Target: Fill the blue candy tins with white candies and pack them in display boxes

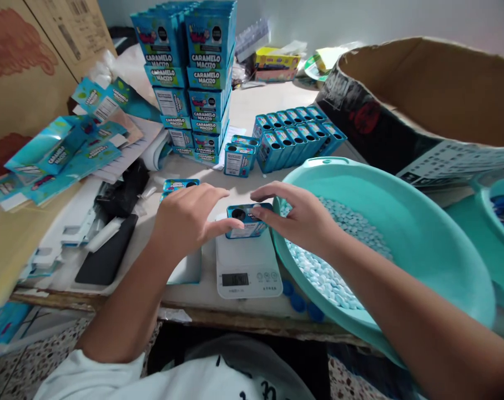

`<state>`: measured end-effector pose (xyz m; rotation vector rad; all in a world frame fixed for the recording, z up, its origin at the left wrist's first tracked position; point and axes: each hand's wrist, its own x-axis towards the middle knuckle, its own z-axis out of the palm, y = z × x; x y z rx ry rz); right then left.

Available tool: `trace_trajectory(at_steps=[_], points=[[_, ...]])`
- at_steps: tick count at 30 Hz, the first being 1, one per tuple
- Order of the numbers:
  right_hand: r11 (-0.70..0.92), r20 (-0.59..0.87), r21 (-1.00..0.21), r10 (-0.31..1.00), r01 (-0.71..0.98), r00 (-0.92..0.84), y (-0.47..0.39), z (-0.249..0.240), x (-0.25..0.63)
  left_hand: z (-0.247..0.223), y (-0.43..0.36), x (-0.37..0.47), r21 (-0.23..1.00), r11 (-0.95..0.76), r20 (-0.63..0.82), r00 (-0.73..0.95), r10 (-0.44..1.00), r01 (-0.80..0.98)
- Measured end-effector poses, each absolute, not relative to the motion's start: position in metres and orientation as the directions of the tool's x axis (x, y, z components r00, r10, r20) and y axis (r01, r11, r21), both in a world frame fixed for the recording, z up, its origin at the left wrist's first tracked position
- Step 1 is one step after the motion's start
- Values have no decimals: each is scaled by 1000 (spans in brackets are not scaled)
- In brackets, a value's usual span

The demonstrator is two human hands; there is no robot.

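Observation:
A small blue tin box [247, 229] with a round dark opening in its top stands on a white digital kitchen scale [247, 261]. My left hand [189, 214] is open at its left, thumb reaching to the tin's top edge and fingers spread. Over the tin's right end, my right hand [297, 214] has thumb and forefinger close together, with what looks like a small pale candy between the tips. Another blue tin [180, 184] lies partly hidden behind my left hand. Pale blue candies [322, 278] lie in a large turquoise basin [435, 244] under my right forearm.
Stacked blue candy boxes [208, 66] rise at the back. Rows of blue tins [297, 139] stand before an open cardboard box [402, 105]. Blue caps [297, 303] lie by the front edge. A black phone-like slab [106, 253] and flattened packaging [64, 150] are at left.

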<state>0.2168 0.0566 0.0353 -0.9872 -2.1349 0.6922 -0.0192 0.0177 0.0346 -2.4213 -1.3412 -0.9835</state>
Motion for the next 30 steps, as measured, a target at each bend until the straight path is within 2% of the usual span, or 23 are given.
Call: trace_trajectory(at_steps=[10, 16, 20, 25, 28, 30], points=[[578, 352, -678, 797, 453, -490, 59, 37, 214, 34, 14, -17, 145, -568, 567, 402, 719, 810], [564, 358, -642, 820, 519, -447, 54, 36, 211, 34, 13, -13, 87, -585, 324, 533, 782, 806], [602, 417, -595, 798, 533, -436, 54, 42, 211, 33, 13, -8, 118, -581, 263, 539, 800, 805], [544, 566, -550, 801, 634, -196, 67, 64, 235, 27, 11, -5, 249, -551, 325, 467, 822, 797], [453, 519, -566, 845, 689, -130, 80, 71, 251, 26, 12, -2, 375, -540, 444, 366, 818, 754], [385, 464, -662, 884, 643, -52, 85, 72, 251, 28, 13, 3, 441, -565, 549, 289, 784, 697]])
